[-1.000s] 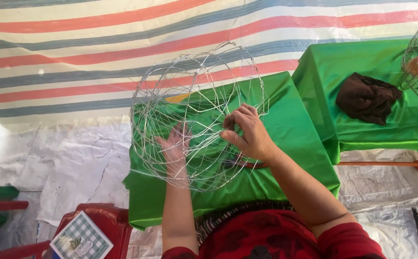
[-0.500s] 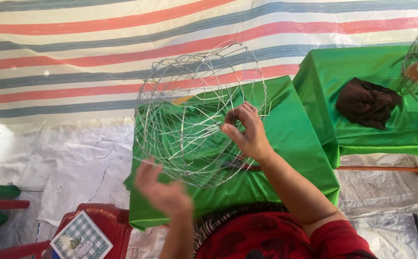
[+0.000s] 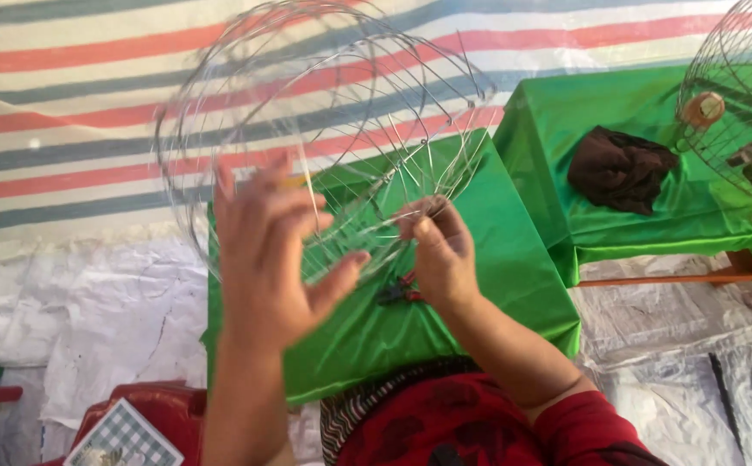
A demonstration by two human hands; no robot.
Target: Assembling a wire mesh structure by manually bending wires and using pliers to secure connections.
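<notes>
A round wire frame (image 3: 341, 121) made of thin silver wires is lifted above a table covered in green cloth (image 3: 497, 259). My right hand (image 3: 440, 255) pinches wires near the frame's middle. Raised in front of the frame's left side, my left hand (image 3: 276, 250) has its fingers spread and rests against the wires without closing on them. A small red-handled tool (image 3: 402, 292) lies on the green cloth just below my right hand.
A second green-covered table (image 3: 643, 216) at right carries a dark brown cloth (image 3: 622, 168) and another wire frame (image 3: 742, 95) with a small roll. Striped sheeting hangs behind. White plastic covers the floor. A red stool (image 3: 147, 414) with a checked packet sits lower left.
The wire frame has been lifted and tilted up off the table. My left hand dropped away from the frame, then rose to its left side with fingers spread. My right hand kept its pinch.
</notes>
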